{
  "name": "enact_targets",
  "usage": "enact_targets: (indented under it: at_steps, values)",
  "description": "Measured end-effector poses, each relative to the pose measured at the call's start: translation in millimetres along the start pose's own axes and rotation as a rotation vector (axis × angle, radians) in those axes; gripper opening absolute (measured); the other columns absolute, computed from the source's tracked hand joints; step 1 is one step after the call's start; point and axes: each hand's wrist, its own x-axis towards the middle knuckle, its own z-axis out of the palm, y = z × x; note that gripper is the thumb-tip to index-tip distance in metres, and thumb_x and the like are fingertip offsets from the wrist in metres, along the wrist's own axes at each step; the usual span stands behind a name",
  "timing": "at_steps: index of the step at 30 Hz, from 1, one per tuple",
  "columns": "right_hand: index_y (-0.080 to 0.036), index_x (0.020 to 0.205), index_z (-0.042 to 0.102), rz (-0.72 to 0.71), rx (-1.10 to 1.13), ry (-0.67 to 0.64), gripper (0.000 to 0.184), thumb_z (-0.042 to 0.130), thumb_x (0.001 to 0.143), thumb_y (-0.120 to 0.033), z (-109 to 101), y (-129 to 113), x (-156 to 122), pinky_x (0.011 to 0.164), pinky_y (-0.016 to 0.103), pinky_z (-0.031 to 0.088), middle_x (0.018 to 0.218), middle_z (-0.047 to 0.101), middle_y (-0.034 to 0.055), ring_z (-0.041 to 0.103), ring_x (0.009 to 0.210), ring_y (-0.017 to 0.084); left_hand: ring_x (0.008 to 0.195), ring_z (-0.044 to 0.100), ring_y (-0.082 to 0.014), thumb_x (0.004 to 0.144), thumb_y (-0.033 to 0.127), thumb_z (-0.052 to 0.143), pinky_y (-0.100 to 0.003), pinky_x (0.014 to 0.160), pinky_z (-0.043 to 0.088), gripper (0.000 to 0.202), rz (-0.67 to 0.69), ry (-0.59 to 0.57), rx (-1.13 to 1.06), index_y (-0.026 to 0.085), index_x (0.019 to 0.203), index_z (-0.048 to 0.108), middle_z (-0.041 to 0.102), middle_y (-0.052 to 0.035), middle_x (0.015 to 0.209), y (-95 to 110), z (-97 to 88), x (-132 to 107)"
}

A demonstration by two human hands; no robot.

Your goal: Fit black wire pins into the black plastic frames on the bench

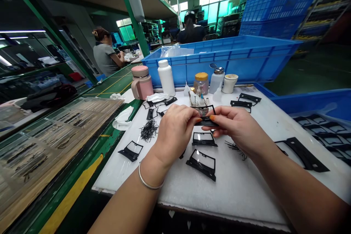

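Observation:
Between my two hands, a black plastic frame (206,120) with a window opening is raised above the white work surface. My left hand (178,126) pinches its left side, with thumb and forefinger pressed together. On the right side, my right hand (233,124) grips it between thumb and fingers. Just below lie two similar parts, a small black frame (204,144) and a larger-looking black frame (202,171). To the left is another frame (132,156) near a pile of thin black strips (148,130). More black strips (236,148) lie under my right hand.
Along the back stand a pink mug (142,86), a white bottle (166,78), a yellow-lidded jar (201,82) and a pump bottle (216,80). Behind them is a blue crate (225,56). A blue bin (323,102) with frames sits right. Strip trays (55,135) lie left. Two people sit farther back.

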Motion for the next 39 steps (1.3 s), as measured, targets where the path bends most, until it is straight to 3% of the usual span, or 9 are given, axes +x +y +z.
enact_targets:
  at_steps: [10,29,39]
  values:
    - [-0.015,0.098,0.064,-0.015,0.004,-0.016,0.016,0.063,0.086,-0.026,1,1,0,0.055,0.017,0.054,0.099,0.068,0.009,0.069,0.086,0.018,0.079,0.048,-0.0172,0.091,0.013,0.059,-0.029,0.074,0.037,0.008,-0.034,-0.016,0.09,0.016,0.084,0.059,0.061,-0.0006,0.085,-1,3.0,-1]
    - [-0.015,0.092,0.063,-0.058,-0.001,-0.002,0.014,0.066,0.083,-0.025,6,3,-1,0.059,0.017,0.055,0.079,0.068,0.002,0.063,0.061,0.009,0.081,0.049,-0.0164,0.088,0.011,0.062,-0.03,0.073,0.037,0.009,-0.096,-0.052,0.08,0.017,0.081,0.059,0.061,0.002,0.084,3,-1.1,0]
    - [-0.015,0.096,0.064,-0.085,-0.031,0.025,0.016,0.065,0.083,-0.024,11,2,-3,0.059,0.017,0.055,0.082,0.069,0.0026,0.064,0.063,0.009,0.08,0.049,-0.0178,0.087,0.01,0.06,-0.031,0.072,0.037,0.011,-0.109,-0.062,0.078,0.016,0.079,0.058,0.062,-0.0001,0.083,3,-2.3,-1]
